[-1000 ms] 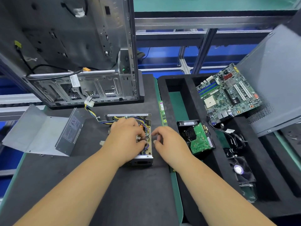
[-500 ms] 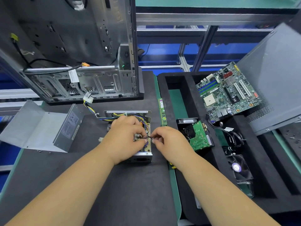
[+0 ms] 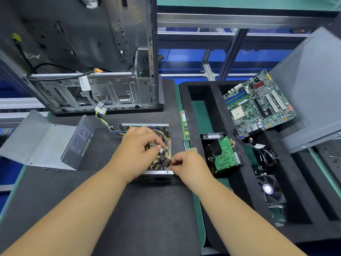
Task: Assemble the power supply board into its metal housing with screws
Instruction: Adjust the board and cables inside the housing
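The open metal housing (image 3: pixel 154 179) of the power supply lies on the black mat, with the brown power supply board (image 3: pixel 162 156) sitting inside it. My left hand (image 3: pixel 136 152) reaches in from the left, its fingers curled down onto the board's components and gripping it. My right hand (image 3: pixel 186 165) is at the housing's front right corner and pinches a small dark piece between thumb and fingertips, just over the board's edge. What the piece is stays too small to tell. A coloured cable bundle (image 3: pixel 104 115) runs out of the housing's far left side.
The housing's grey cover (image 3: pixel 55 143) lies to the left and an upright computer case (image 3: pixel 96 74) stands behind. A RAM stick (image 3: pixel 185 126) lies on the mat's right edge. A black foam tray (image 3: pixel 193 228) holds a hard drive (image 3: pixel 223 154), motherboard (image 3: pixel 258 104) and fan (image 3: pixel 271 191).
My right hand has moved nearer, from the middle of the housing's right side to its front right corner. My left hand has stayed on the board.
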Motion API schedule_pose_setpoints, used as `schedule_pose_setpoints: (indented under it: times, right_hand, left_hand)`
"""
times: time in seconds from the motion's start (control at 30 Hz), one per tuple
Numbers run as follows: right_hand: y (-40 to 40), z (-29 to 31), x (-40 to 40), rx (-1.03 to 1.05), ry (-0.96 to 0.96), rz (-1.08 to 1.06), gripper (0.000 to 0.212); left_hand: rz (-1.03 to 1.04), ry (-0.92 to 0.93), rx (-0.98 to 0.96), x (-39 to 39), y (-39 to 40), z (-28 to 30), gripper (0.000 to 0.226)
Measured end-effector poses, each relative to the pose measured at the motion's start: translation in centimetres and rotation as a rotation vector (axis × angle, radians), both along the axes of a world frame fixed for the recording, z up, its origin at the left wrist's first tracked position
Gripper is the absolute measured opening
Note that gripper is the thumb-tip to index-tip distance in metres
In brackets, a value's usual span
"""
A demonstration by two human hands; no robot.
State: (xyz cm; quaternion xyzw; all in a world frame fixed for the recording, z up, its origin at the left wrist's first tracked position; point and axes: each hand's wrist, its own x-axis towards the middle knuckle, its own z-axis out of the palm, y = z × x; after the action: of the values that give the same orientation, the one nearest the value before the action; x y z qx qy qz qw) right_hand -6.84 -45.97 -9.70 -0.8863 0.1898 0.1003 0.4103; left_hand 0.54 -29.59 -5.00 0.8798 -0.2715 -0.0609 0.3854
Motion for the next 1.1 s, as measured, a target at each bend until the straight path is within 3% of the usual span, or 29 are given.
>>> schedule_pose_setpoints:
  times: [0.37, 0.5, 0.8, 0.9, 1.1]
  right_hand:
    - [0.5, 0.5, 0.1, 0.015, 0.01, 0.013, 0.022]
    - [0.7, 0.7, 0.3, -0.055, 0.04, 0.094, 0.005]
    - [0.8, 0.4, 0.5, -0.029, 0.036, 0.02, 0.018]
    - [0.7, 0.9, 0.4, -0.073, 0.045, 0.051, 0.009]
    - [0.8, 4.1, 2.1, -0.197, 0.308, 0.294, 0.026]
  left_hand:
    - [0.023, 0.007, -0.028, 0.2, 0.2, -0.4, 0.031]
    - [0.035, 0.015, -0.039, 0.2, 0.2, -0.3, 0.032]
    - [0.042, 0.014, -0.047, 0.2, 0.2, -0.2, 0.033]
    - [0.038, 0.012, -0.045, 0.2, 0.2, -0.3, 0.033]
    - [0.038, 0.024, -0.045, 0.3, 0.2, -0.3, 0.033]
